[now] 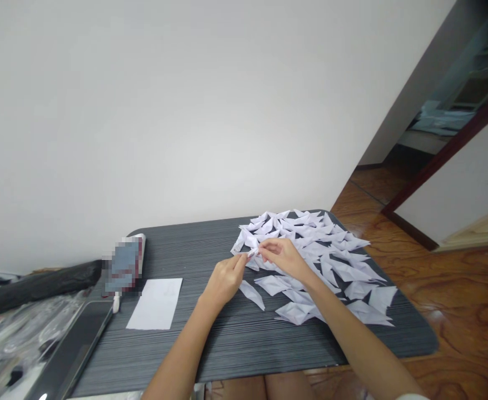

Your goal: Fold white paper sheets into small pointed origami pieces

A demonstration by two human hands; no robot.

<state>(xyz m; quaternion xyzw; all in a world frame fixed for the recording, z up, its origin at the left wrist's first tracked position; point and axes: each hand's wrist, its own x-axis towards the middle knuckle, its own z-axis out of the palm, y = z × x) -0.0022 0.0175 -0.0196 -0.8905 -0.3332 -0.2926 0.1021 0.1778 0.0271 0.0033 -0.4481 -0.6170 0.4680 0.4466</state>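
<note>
The head camera looks down at a dark grey, striped table [235, 344] set against a plain white wall. Two bare forearms reach in from the near edge and meet over the middle of the tabletop.

The left hand [224, 279] and the right hand [280, 255] are brought close together, fingertips almost touching. Between them they pinch a small folded piece of white paper [253, 253]; both hands are closed on it with thumb and fingers, the left gripping its left end and the right its right end. The piece is held just above the table, at the near left edge of a large pile of folded white paper shapes [331, 261].

That pile spreads over the right half of the table, from the far edge towards the near right corner. The shapes are pointed and overlap one another loosely. One separate folded piece [252, 294] lies flat on the table just below the left hand, a little apart from the pile.

To the left, well apart from the hands, a flat white sheet of paper [155, 304] lies on the table. Beyond it, near the far left corner, stands a small blurred package [124, 264]. At the near left edge a dark tablet [71, 353] lies tilted off the tabletop.

Wooden flooring [456, 300] shows to the right of the table, with an open doorway further off.
</note>
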